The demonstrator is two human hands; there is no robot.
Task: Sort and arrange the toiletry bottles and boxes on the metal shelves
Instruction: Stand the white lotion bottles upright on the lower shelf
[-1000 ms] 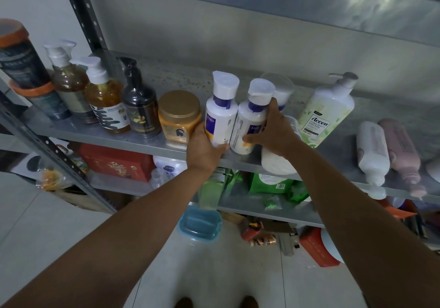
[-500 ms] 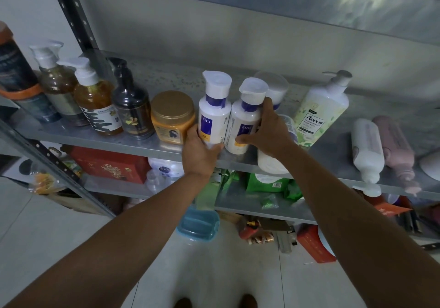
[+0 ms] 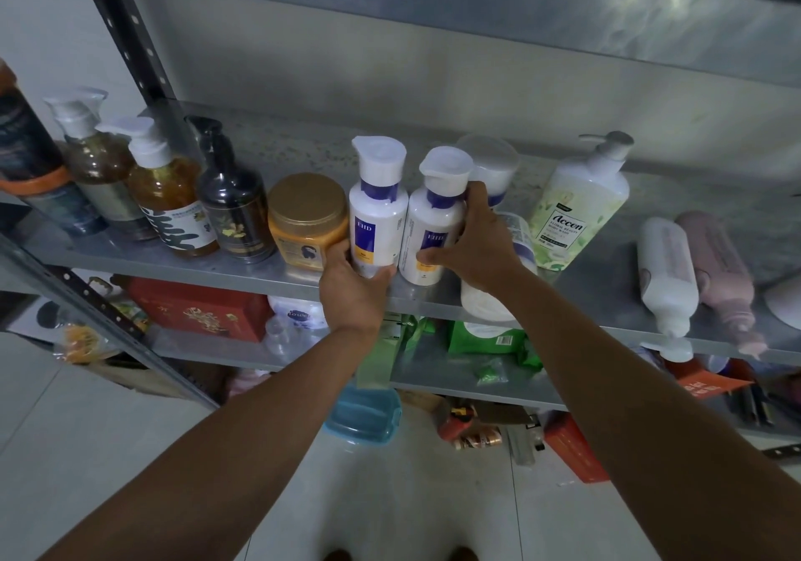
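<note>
Metal shelf [image 3: 143,257] carries the row. Your left hand [image 3: 351,289] grips 1st white bottle [image 3: 376,218] at its base, beside gold-lid jar [image 3: 308,222]; right hand [image 3: 477,244] wraps 2nd white bottle [image 3: 433,231], touching the 1st, both upright.

dim, flat light | soft focus | wide-angle bowing at edges
</note>
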